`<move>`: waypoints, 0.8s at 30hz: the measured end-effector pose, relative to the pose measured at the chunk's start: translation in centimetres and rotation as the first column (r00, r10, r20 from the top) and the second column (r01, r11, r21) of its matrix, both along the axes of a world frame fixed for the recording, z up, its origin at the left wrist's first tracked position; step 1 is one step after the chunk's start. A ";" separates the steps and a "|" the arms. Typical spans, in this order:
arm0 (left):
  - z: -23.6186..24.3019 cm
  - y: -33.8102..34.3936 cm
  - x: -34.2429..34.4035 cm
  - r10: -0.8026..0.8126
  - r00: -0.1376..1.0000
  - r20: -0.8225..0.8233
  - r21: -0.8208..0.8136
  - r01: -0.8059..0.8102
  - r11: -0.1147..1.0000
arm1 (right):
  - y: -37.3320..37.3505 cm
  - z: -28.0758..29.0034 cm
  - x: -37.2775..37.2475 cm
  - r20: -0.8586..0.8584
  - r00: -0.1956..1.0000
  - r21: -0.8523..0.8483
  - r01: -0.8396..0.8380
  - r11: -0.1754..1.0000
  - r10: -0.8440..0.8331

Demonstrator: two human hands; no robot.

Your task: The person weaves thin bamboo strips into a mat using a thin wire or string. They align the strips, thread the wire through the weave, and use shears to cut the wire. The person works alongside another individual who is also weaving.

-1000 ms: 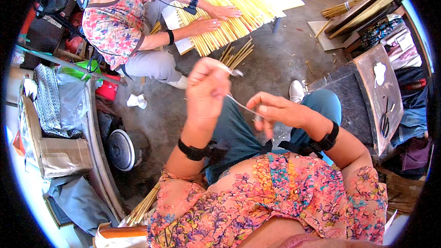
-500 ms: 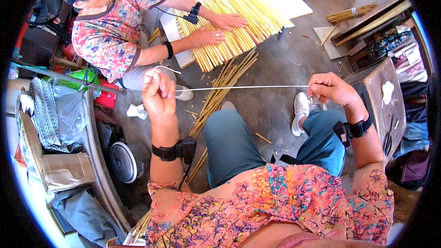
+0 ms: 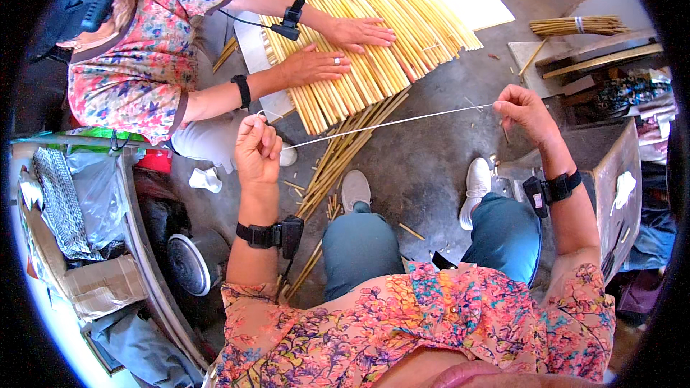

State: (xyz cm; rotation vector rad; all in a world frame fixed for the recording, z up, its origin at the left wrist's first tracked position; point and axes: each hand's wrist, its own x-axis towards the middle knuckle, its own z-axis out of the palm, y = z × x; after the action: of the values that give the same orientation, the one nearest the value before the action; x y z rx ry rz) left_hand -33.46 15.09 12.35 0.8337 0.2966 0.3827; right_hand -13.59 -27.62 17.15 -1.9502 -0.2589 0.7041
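A thin white string (image 3: pixel 424 118) stretches taut between my two raised hands, slanting up toward the right. My left hand (image 3: pixel 257 151) is closed on one end, and a short loose tail curls above its fingers. My right hand (image 3: pixel 527 113) pinches the other end between thumb and fingertips. Beyond the string, a row of yellow sticks (image 3: pixel 374 18) lies side by side on a white board (image 3: pixel 492 14). A co-worker's two hands (image 3: pixel 359 33) rest flat on those sticks. Neither of my hands touches them.
Loose sticks (image 3: pixel 348 147) lie on the floor between the co-worker and my feet. A tied stick bundle (image 3: pixel 578 25) is at the far right, above a wooden box (image 3: pixel 619 201). On the left stand a lidded pot (image 3: pixel 190 264) and a cardboard box (image 3: pixel 106 287).
My right hand has risen and moved slightly right, so the level string now slants upward. The co-worker leans further left in view, hands still on the sticks.
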 end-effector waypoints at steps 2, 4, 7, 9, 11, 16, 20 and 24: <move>-1.0 -0.3 0.6 0.028 0.998 -0.061 -0.012 -0.029 1.000 | 0.2 -0.8 1.2 -0.020 0.996 0.046 0.087 0.995 -0.086; -3.0 -0.4 1.3 -0.027 0.996 -0.085 -0.006 0.027 1.000 | -0.6 -1.1 2.5 -0.130 0.975 0.134 0.197 0.971 -0.180; -5.2 -0.9 1.9 -0.010 0.971 -0.240 0.078 0.029 0.997 | 0.6 -0.8 3.2 -0.179 0.938 0.337 0.341 0.878 -0.296; -6.8 -0.7 2.3 0.112 0.917 -0.384 0.314 0.016 0.949 | -0.8 -1.0 5.5 -0.141 0.967 0.461 0.254 0.850 -0.212; -8.1 -0.2 3.1 0.291 0.786 -0.545 0.499 0.025 0.866 | -3.6 -1.3 8.2 -0.070 0.976 0.565 0.210 0.798 -0.207; -11.2 1.3 5.3 -0.026 0.676 -0.736 0.096 0.143 0.985 | -6.2 -3.7 11.9 -0.101 0.944 0.534 0.317 0.784 -0.313; -14.9 2.0 6.3 0.008 0.820 -0.572 -0.010 -0.017 1.000 | -4.5 -8.1 11.9 -0.013 0.903 0.268 0.417 0.869 -0.430; -16.1 2.0 6.6 -0.053 0.916 -0.398 -0.196 -0.028 0.980 | -3.6 -10.4 12.4 -0.019 0.859 0.182 0.507 0.843 -0.512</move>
State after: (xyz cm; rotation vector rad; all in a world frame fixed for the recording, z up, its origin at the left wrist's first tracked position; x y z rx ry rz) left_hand -26.83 17.04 -3.79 0.7125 0.7017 0.1609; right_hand -1.17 -31.26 6.71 -1.7444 0.1772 0.2856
